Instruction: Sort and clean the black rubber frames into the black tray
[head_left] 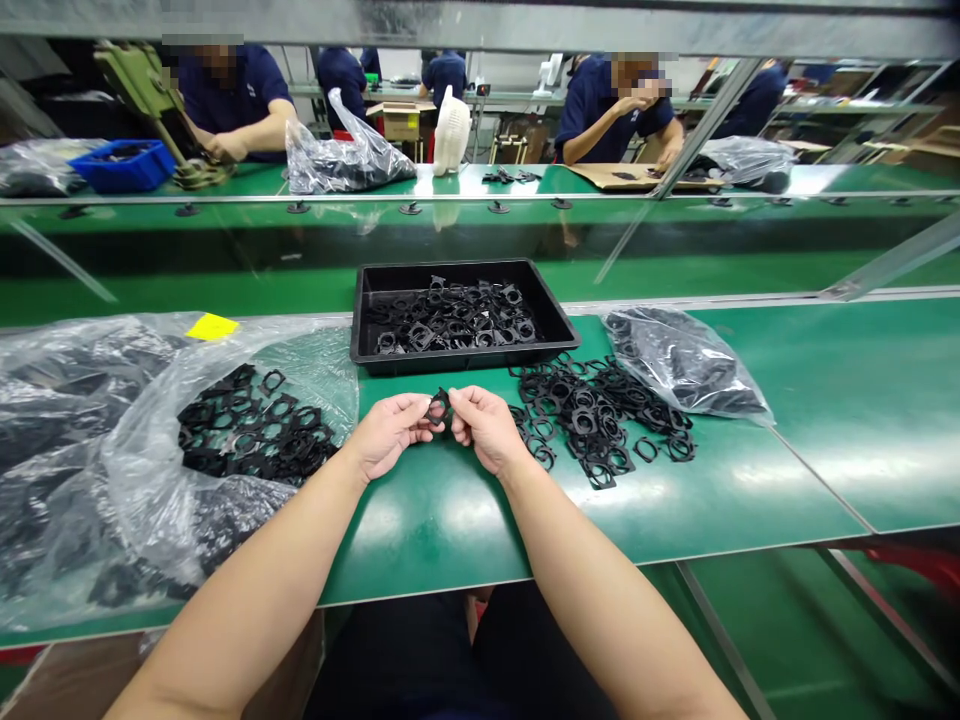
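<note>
A small black ring-shaped part (439, 407) is held up between both hands, just in front of the black tray. My left hand (391, 432) pinches its left side with thumb and fingers. On its right side, the closed fingers of my right hand (486, 425) grip it too. Many similar black parts fill the black tray (465, 362). A loose pile of black rings (592, 410) lies to the right of my right hand. Left of my left hand, more black parts (251, 425) spill from an open clear plastic bag (150, 430).
A closed clear bag of black parts (686, 360) lies at the right of the green table (442, 540). A yellow label (212, 327) rests on the left bag. Beyond a clear partition, people in dark shirts sit by a blue basket (124, 166) and a metal press (146, 95).
</note>
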